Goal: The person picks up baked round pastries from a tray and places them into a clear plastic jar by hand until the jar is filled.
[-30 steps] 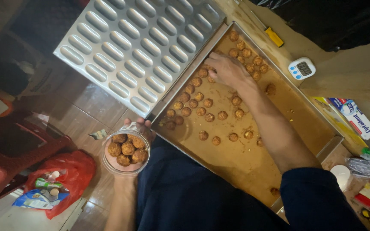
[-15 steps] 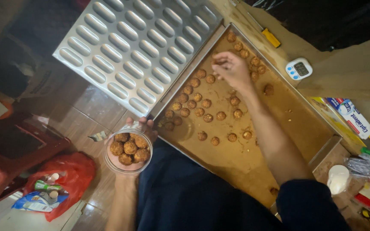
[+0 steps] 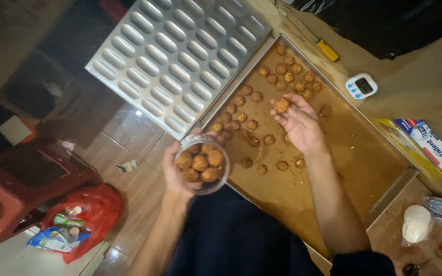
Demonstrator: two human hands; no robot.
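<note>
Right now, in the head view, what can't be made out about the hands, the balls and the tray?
- Left hand: palm hidden behind the clear container it holds.
- Balls at the container's bottom: covered by those on top, so no count.
- Right hand: grips one ball and covers part of the tray beneath.
- Tray's near corner: hidden by the forearm and dark clothing.

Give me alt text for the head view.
The right hand holds a brown ball over a baking tray of similar balls, while the left hand holds a clear cup full of them.
</note>
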